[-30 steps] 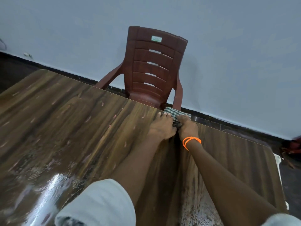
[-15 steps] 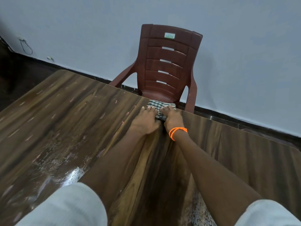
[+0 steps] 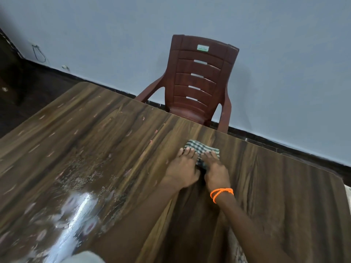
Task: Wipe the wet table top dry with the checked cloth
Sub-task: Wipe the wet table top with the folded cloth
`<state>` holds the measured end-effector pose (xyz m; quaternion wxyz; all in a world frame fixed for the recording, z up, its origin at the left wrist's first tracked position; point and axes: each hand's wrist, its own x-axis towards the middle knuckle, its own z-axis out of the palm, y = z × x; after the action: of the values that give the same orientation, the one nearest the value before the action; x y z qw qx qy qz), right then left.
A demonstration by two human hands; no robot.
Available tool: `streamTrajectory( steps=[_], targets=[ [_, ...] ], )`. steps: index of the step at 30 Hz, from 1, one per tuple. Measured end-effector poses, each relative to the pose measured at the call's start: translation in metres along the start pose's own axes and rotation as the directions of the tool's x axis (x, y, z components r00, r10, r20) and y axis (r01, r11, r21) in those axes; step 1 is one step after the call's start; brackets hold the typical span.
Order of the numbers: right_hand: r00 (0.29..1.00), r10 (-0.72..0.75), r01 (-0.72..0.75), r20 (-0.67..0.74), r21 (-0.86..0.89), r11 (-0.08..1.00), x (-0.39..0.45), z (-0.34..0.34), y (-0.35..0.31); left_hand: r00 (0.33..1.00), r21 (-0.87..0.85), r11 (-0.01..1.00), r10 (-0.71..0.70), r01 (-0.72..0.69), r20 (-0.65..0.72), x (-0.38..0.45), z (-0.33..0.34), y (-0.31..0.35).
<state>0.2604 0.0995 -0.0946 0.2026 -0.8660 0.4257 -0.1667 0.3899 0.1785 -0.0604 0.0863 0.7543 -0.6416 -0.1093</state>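
Pressing down w/ both palms, you've got the checked cloth (image 3: 201, 151) flat on the table top (image 3: 106, 133), near its far edge by the chair (image 3: 195, 84). Left hand (image 3: 183, 168) & right hand (image 3: 215, 170) lie side by side, fingers straight, pinning the cloth rather than gripping. Wet glare sits near-left.
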Motion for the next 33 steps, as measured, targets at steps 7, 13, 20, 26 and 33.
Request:
streamTrajectory(
  steps=[7,13,20,26,33],
  targets=[
    [0.998,-0.058,0.059,-0.024,0.056,0.997,0.034,0.012,-0.064,0.987,0.071,0.985,-0.159,0.157,0.023,0.01,-0.012,-0.04],
    [0.99,-0.128,0.123,0.062,0.083,0.989,-0.011,0.037,-0.077,0.981,-0.025,0.981,-0.194,0.194,-0.002,-0.055,-0.005,-0.053],
    [0.992,-0.108,0.108,0.071,0.011,0.994,-0.05,0.013,-0.039,0.996,-0.018,0.996,-0.083,0.083,0.021,-0.085,0.006,-0.014],
    [0.998,-0.012,0.01,0.066,0.028,1.0,-0.019,0.02,-0.07,0.991,0.017,0.991,-0.136,0.135,0.021,-0.072,-0.005,-0.034],
    [0.98,-0.171,0.166,0.101,0.06,0.984,-0.064,0.043,-0.086,0.984,-0.012,0.984,-0.179,0.179,0.023,-0.127,-0.004,-0.045]
  ],
)
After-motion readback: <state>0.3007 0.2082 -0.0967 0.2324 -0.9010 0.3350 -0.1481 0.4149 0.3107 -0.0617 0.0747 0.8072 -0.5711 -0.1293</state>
